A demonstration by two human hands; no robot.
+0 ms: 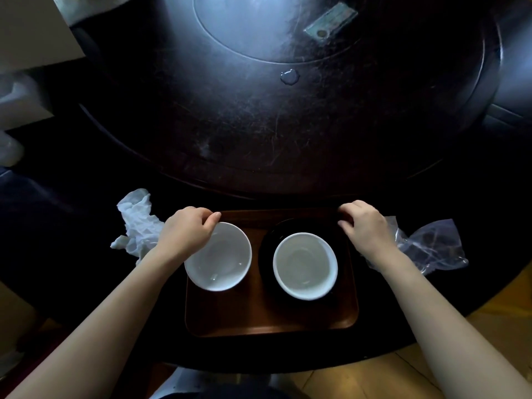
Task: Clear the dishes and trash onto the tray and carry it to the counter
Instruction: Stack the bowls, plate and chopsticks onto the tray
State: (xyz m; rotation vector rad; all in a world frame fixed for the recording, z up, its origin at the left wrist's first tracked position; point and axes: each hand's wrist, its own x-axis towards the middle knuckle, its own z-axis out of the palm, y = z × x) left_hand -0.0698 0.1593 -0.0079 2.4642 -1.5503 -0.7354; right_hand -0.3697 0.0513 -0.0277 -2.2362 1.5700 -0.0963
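Both forearms reach in from the bottom edge toward a brown tray (259,321) on the dark round table (201,125). Fingers of the left hand (185,231) curl over the far rim of a white bowl (221,259), thumb and fingertips pinching it; that bowl sits tilted over the tray's left side. Fingers of the right hand (364,223) bend loosely at the tray's far right corner (whether they actually grip the edge is hard to tell in the dim light). Between the hands, a second white bowl (305,266) rests on a black plate (266,249) on the tray. Just left of the left wrist lies a crumpled white napkin (135,223) on the table; behind the right wrist lies a clear plastic wrapper (431,243), partly hidden by the arm. Farther off, a small puddle (290,76) and a flat packet (331,21) sit on the table's raised centre disc.
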